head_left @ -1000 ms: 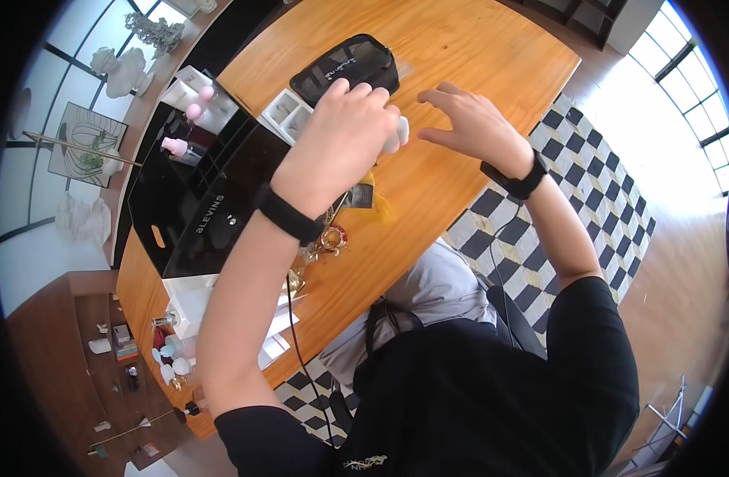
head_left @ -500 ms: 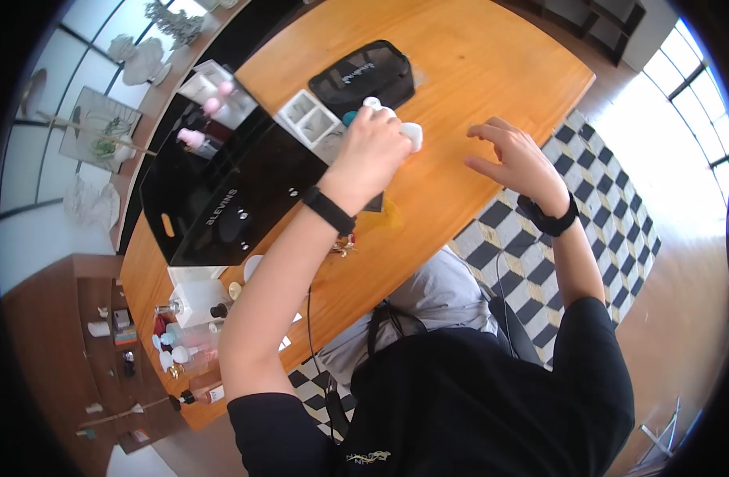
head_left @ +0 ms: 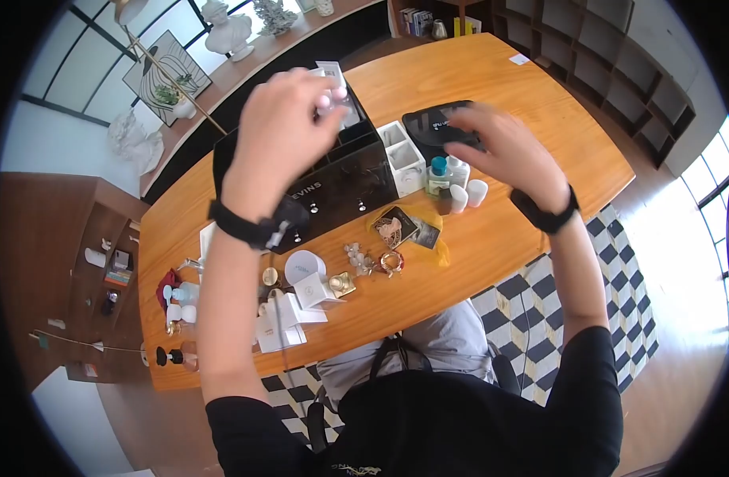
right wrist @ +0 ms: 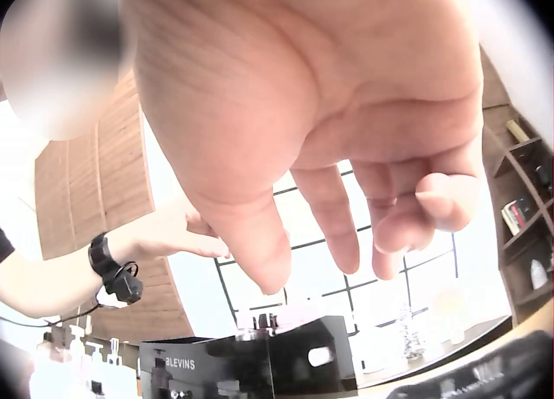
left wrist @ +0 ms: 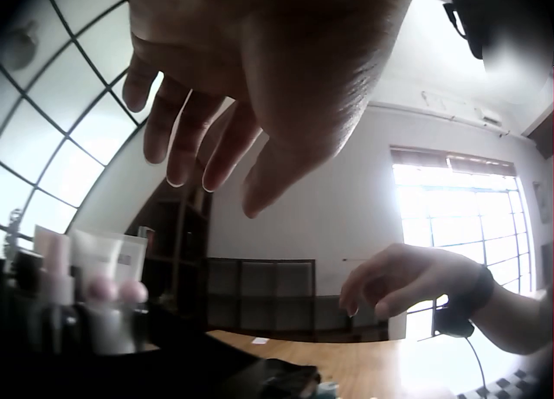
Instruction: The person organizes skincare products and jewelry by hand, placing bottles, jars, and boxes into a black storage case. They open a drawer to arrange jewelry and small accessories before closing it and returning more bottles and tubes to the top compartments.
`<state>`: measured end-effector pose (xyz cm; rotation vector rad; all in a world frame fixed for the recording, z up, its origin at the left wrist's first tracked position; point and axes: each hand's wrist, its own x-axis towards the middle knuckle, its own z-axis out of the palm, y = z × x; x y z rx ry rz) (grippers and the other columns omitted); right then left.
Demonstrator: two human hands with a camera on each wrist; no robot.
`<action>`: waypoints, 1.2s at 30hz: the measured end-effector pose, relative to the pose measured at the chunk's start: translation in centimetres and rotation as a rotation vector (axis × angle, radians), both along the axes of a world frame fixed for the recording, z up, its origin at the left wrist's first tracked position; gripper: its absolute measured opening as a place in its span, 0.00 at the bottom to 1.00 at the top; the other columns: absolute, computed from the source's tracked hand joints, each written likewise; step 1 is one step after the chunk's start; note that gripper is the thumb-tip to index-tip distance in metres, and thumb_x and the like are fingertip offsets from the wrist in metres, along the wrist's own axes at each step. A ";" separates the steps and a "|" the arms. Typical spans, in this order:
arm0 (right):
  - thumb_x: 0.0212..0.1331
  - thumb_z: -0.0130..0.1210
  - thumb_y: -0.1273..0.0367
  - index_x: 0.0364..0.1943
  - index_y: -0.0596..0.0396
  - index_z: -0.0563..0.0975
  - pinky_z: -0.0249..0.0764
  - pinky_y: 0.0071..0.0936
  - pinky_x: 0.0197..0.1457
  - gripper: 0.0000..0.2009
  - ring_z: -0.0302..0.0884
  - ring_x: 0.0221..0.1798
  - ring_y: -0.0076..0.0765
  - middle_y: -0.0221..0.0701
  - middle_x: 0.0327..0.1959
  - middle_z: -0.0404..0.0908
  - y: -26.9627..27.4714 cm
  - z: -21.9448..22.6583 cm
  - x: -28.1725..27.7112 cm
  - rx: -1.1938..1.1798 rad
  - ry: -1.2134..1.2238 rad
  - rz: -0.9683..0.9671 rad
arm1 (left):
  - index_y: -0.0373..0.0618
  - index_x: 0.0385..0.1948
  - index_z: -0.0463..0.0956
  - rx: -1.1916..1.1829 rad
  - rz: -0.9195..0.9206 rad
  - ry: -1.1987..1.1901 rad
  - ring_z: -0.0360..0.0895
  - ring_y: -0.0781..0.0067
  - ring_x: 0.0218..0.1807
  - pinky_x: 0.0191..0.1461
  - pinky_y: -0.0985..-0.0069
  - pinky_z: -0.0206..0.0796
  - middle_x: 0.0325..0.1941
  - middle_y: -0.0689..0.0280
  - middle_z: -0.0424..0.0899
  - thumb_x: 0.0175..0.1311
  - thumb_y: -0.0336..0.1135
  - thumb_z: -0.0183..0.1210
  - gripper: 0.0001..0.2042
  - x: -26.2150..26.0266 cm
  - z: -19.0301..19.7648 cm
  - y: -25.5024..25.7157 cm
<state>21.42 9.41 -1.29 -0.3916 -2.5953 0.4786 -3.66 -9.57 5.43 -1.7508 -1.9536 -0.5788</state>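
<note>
My left hand point(head_left: 281, 131) is raised over the black organizer point(head_left: 352, 179), beside pink-capped bottles point(head_left: 330, 102) standing in its top. In the left wrist view the left hand's point(left wrist: 260, 70) fingers hang apart and hold nothing, above the bottles point(left wrist: 117, 304). My right hand point(head_left: 514, 151) hovers over the black pouch point(head_left: 428, 127), fingers loosely bent and empty. Just below it stand a teal-capped bottle point(head_left: 438, 176) and several white containers point(head_left: 476, 193), beside a white divided box point(head_left: 406, 163).
Nearer the front lie a yellow pouch point(head_left: 437, 248), a dark card point(head_left: 425, 232) and jewellery point(head_left: 391, 263). White boxes point(head_left: 310, 290) and a round white lid point(head_left: 304, 265) are at the front left, with more bottles point(head_left: 183, 294) at the left end.
My left hand has let go of a white container and moved left and up, over the organizer. The right hand stays raised and empty. The head view has shifted, showing more of the tabletop.
</note>
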 end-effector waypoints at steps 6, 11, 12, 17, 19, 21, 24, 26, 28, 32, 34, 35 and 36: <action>0.70 0.62 0.61 0.55 0.55 0.84 0.82 0.49 0.57 0.16 0.86 0.55 0.56 0.45 0.49 0.88 1.1 0.3 -16.2 0.281 0.251 0.177 | 0.42 0.45 0.90 -0.057 0.166 0.160 0.86 0.50 0.50 0.55 0.58 0.78 0.44 0.57 0.88 0.60 0.38 0.74 0.15 -7.3 -1.6 0.0; 0.66 0.61 0.67 0.41 0.56 0.84 0.84 0.50 0.51 0.07 0.88 0.50 0.56 0.45 0.44 0.89 1.2 -0.9 -21.7 0.385 0.093 0.100 | 0.49 0.41 0.90 -0.208 0.176 0.237 0.81 0.56 0.56 0.61 0.59 0.67 0.46 0.61 0.87 0.58 0.39 0.74 0.11 -6.9 -2.9 2.7; 0.64 0.60 0.69 0.37 0.56 0.84 0.84 0.51 0.49 0.05 0.88 0.48 0.56 0.45 0.41 0.89 1.1 -1.1 -21.9 0.398 0.076 0.110 | 0.49 0.40 0.90 -0.212 0.168 0.240 0.82 0.57 0.57 0.61 0.59 0.67 0.45 0.62 0.88 0.59 0.37 0.73 0.10 -7.0 -3.4 3.2; 0.62 0.60 0.71 0.37 0.56 0.85 0.84 0.50 0.51 0.05 0.89 0.46 0.57 0.46 0.38 0.89 1.6 -1.2 -21.4 0.416 0.110 0.118 | 0.49 0.41 0.89 -0.188 0.116 0.225 0.83 0.56 0.55 0.67 0.53 0.65 0.40 0.61 0.90 0.62 0.31 0.67 0.07 -8.1 -5.5 4.6; 0.62 0.62 0.69 0.43 0.56 0.87 0.83 0.49 0.51 0.09 0.88 0.46 0.58 0.45 0.42 0.90 1.3 0.6 -20.0 0.291 0.159 0.100 | 0.50 0.41 0.89 -0.177 0.123 0.217 0.84 0.54 0.54 0.70 0.51 0.64 0.40 0.61 0.90 0.63 0.31 0.66 0.07 -8.1 -5.6 4.6; 0.63 0.63 0.67 0.46 0.56 0.87 0.83 0.47 0.48 0.11 0.87 0.42 0.55 0.44 0.41 0.89 1.2 2.3 -17.3 0.290 0.259 0.127 | 0.51 0.42 0.89 -0.146 0.127 0.225 0.84 0.52 0.53 0.75 0.45 0.61 0.39 0.58 0.89 0.67 0.32 0.63 0.07 -8.3 -5.9 4.7; 0.64 0.62 0.65 0.45 0.54 0.87 0.83 0.46 0.49 0.11 0.88 0.43 0.55 0.42 0.39 0.89 -0.6 5.2 -10.9 0.159 0.417 0.139 | 0.51 0.42 0.88 -0.087 0.051 0.186 0.84 0.51 0.52 0.75 0.42 0.62 0.39 0.56 0.89 0.68 0.33 0.63 0.07 -8.5 -6.2 4.6; 0.65 0.64 0.62 0.48 0.55 0.86 0.81 0.41 0.44 0.14 0.86 0.38 0.50 0.38 0.37 0.89 -1.7 5.9 -5.7 0.073 0.350 0.093 | 0.48 0.40 0.87 -0.104 0.049 0.211 0.84 0.50 0.51 0.74 0.41 0.62 0.37 0.55 0.88 0.68 0.34 0.63 0.06 -8.3 -6.2 4.6; 0.66 0.65 0.62 0.46 0.55 0.86 0.78 0.37 0.40 0.13 0.83 0.35 0.45 0.36 0.35 0.87 -2.0 5.1 -1.6 0.072 0.313 0.043 | 0.47 0.38 0.87 -0.138 0.035 0.213 0.84 0.50 0.50 0.74 0.42 0.62 0.36 0.55 0.88 0.68 0.34 0.63 0.05 -8.0 -5.7 4.5; 0.68 0.66 0.63 0.44 0.56 0.84 0.72 0.27 0.36 0.11 0.72 0.29 0.30 0.29 0.37 0.86 -0.5 1.1 5.2 0.026 0.203 -0.096 | 0.44 0.39 0.87 -0.154 -0.025 0.241 0.84 0.52 0.51 0.75 0.46 0.63 0.37 0.55 0.88 0.69 0.32 0.63 0.05 -5.5 -2.9 3.3; 0.66 0.66 0.65 0.44 0.57 0.84 0.72 0.28 0.36 0.10 0.73 0.29 0.31 0.31 0.36 0.86 0.6 -1.3 7.6 0.010 0.099 -0.160 | 0.42 0.40 0.86 -0.085 -0.078 0.241 0.84 0.53 0.53 0.78 0.47 0.62 0.40 0.57 0.89 0.69 0.30 0.64 0.05 -2.9 -1.6 2.6; 0.66 0.64 0.63 0.44 0.57 0.86 0.79 0.39 0.44 0.12 0.85 0.38 0.48 0.38 0.37 0.89 0.6 -1.9 8.5 -0.027 0.012 -0.231 | 0.42 0.40 0.86 -0.072 -0.122 0.253 0.84 0.53 0.52 0.77 0.48 0.63 0.41 0.58 0.89 0.68 0.31 0.65 0.05 -1.6 -0.9 2.4; 0.66 0.64 0.63 0.44 0.57 0.86 0.79 0.39 0.44 0.12 0.85 0.38 0.48 0.38 0.37 0.89 1.2 -3.0 9.1 -0.032 0.006 -0.236 | 0.42 0.40 0.86 -0.057 -0.162 0.266 0.84 0.53 0.52 0.76 0.49 0.64 0.42 0.59 0.90 0.68 0.31 0.65 0.05 -0.1 -0.5 2.5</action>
